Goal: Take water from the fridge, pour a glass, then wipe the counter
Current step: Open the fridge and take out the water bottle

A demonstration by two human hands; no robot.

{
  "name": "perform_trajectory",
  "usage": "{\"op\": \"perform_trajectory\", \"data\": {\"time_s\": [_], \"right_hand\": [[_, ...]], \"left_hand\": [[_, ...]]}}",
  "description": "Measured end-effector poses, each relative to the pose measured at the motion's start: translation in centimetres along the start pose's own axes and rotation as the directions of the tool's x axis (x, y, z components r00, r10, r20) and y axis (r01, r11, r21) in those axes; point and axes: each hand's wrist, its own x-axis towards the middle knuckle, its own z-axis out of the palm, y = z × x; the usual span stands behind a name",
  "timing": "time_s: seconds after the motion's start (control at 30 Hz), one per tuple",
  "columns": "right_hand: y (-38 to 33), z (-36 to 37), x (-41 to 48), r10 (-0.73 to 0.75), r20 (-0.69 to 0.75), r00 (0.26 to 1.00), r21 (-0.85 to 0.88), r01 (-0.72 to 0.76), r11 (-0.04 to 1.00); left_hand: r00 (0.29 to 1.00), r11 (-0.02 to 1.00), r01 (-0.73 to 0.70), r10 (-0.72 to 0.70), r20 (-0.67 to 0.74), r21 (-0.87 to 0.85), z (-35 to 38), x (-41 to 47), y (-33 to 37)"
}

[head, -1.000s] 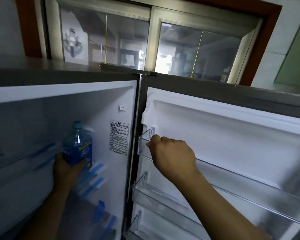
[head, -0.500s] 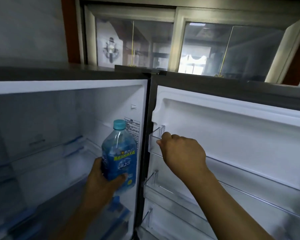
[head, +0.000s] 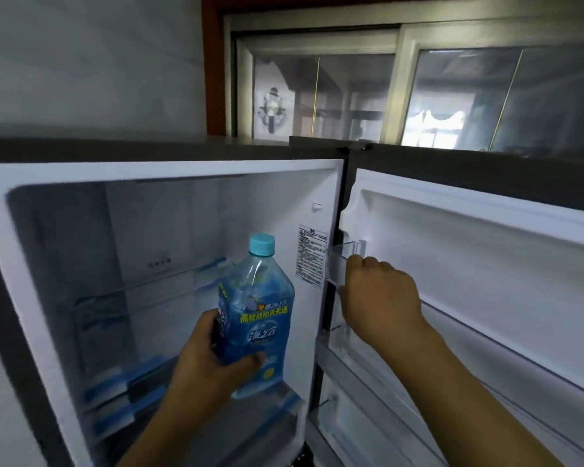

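Observation:
The fridge (head: pixel 81 183) stands open in front of me, its white inside bare apart from glass shelves. My left hand (head: pixel 209 372) is wrapped around the lower half of a blue water bottle (head: pixel 255 315) with a light blue cap, held upright at the mouth of the compartment. My right hand (head: pixel 380 298) grips the clear shelf rail (head: pixel 343 261) on the inner side of the open fridge door (head: pixel 486 264), near the hinge.
Door shelves (head: pixel 368 382) run below my right hand. Glass shelves with blue trim (head: pixel 122 389) sit inside at the left. Behind the fridge top is a sliding window (head: pixel 402 89) in a wooden frame, with a white wall (head: pixel 81 62) to the left.
My left hand has drawn the bottle from deep inside the fridge out toward me and to the right. My right hand has stayed on the door rail. The view has shifted left.

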Motion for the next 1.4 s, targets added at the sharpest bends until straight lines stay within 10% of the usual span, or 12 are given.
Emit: {"op": "perform_trajectory", "data": {"time_s": [0.2, 0.33, 0.73, 0.9, 1.4], "right_hand": [[-2.9, -6.4, -6.6, 0.085, 0.101, 0.991, 0.187, -0.103, 0.977], [-5.7, -10.9, -11.8, 0.182, -0.092, 0.979, 0.422, -0.127, 0.897], [-2.5, -19.3, -23.0, 0.219, -0.652, 0.726, -0.079, -0.352, 0.933], [-3.6, -18.8, -23.2, 0.16, -0.557, 0.815, 0.012, -0.185, 0.983], [-15.8, -16.8, -17.1, -0.091, -0.706, 0.702, 0.0, 0.129, 0.992]], "left_hand": [[0.988, 0.999, -0.046, 0.047, 0.149, -0.01, -4.1, -0.4, -1.1], [0.961, 0.996, -0.078, 0.089, 0.263, -0.051, -6.0, -0.9, -1.5], [0.866, 0.967, -0.118, 0.212, 0.453, -0.227, -9.2, -5.8, 2.4], [0.864, 0.969, -0.111, 0.203, 0.46, -0.221, -10.8, -7.9, 3.9], [0.99, 0.995, -0.078, 0.084, 0.109, -0.062, -19.4, -11.2, 5.6]]}}
